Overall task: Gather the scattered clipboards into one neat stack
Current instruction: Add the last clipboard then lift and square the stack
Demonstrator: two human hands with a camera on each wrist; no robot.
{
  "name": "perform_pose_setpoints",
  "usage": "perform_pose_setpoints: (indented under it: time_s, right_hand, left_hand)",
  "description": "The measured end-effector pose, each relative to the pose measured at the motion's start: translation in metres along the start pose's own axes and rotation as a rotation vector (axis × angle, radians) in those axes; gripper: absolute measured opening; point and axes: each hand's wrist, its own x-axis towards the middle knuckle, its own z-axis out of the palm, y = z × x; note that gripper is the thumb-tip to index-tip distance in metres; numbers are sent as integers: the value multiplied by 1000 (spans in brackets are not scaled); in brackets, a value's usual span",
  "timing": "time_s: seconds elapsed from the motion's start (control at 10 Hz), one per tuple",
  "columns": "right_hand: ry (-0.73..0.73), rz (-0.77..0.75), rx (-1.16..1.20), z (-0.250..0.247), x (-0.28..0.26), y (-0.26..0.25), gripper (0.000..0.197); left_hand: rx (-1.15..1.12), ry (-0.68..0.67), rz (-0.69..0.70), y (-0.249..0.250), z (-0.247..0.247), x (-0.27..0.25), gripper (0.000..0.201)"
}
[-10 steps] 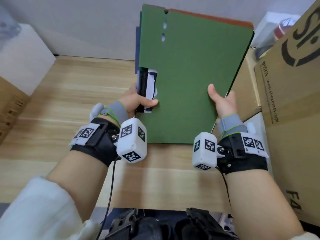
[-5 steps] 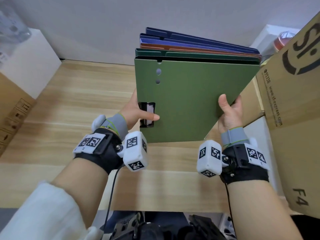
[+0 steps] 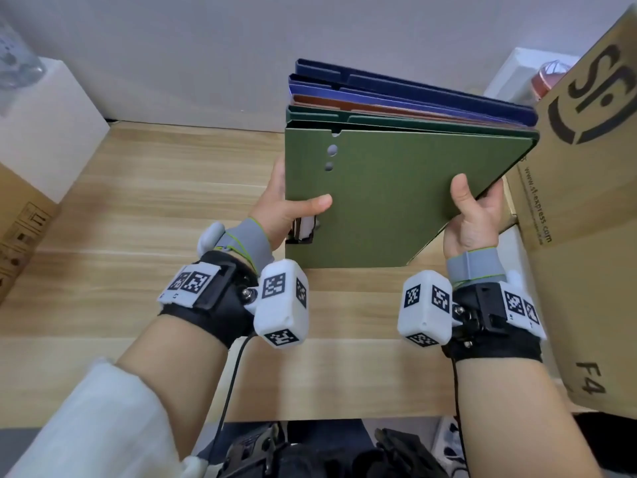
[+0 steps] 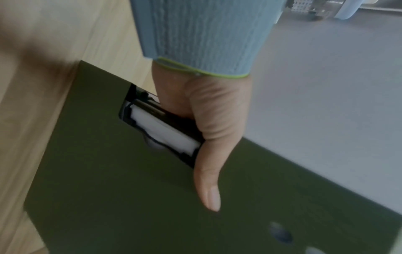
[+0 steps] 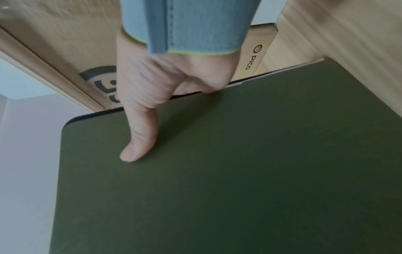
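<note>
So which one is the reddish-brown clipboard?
Start at the big cardboard box on the right; beside it both hands, left hand and right hand, hold a stack of flat clipboards. The reddish-brown clipboard is the thin rust-coloured layer between the green boards nearer the person and the blue ones behind.

A pale wooden tabletop (image 3: pixel 144 208) with light grain bands fills the middle of the head view, running from the left edge towards the right. Behind it, across the top of the frame, stands a plain grey-white wall (image 3: pixel 206 46), evenly lit with soft light. At upper left a white box (image 3: pixel 44 122) sits by the wall, with a brown cardboard carton (image 3: pixel 17 229) below it at the left edge. A large cardboard box (image 3: pixel 593 201) printed with black lettering takes up the right side. At upper right, a white container (image 3: pixel 517 77) shows behind it.
</note>
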Motion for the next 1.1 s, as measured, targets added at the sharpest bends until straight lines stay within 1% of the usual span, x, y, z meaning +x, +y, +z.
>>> perform_pose_setpoints:
  time_s: [0.1, 0.2, 0.3, 0.4, 0.5, 0.6, 0.7, 0.8, 0.9, 1.0, 1.1]
  right_hand:
    - [-13, 9, -26, 2, -1, -6, 78]
    - [-17, -28, -58, 4, -1, -16, 74]
    - [7, -74, -69, 8, 4, -27, 76]
    - [72, -136, -99, 13, 9, -30, 93]
    - [103, -148, -133, 10, 14, -27, 110]
    - [94, -125, -169, 7, 14, -25, 116]
    - [94, -113, -210, 3, 16, -25, 111]
    - [84, -75, -258, -4, 18, -20, 103]
    - [25, -7, -261, -11, 12, -7, 87]
    - [12, 27, -263, -19, 5, 8, 90]
    - [5, 70, -276, -25, 3, 18, 91]
  left_hand:
    - [66, -123, -37, 12, -6, -5, 107]
    - [29, -37, -38, 41, 1, -5, 96]
    - [9, 69, 43, 79, 13, -1, 104]
    - [-236, 68, 56, 89, 23, 14, 97]
    - [-246, 48, 87, 89, 33, 12, 92]
    - [-269, 20, 112, 83, 33, 12, 96]
    - [-193, -22, 86, 84, 35, 3, 118]
    - [11, 33, 16, 70, 23, 0, 118]
    - [254, 48, -55, 49, 11, -13, 142]
    - [255, -13, -123, 24, 8, -16, 92]
    - [351, -66, -170, 2, -3, -10, 67]
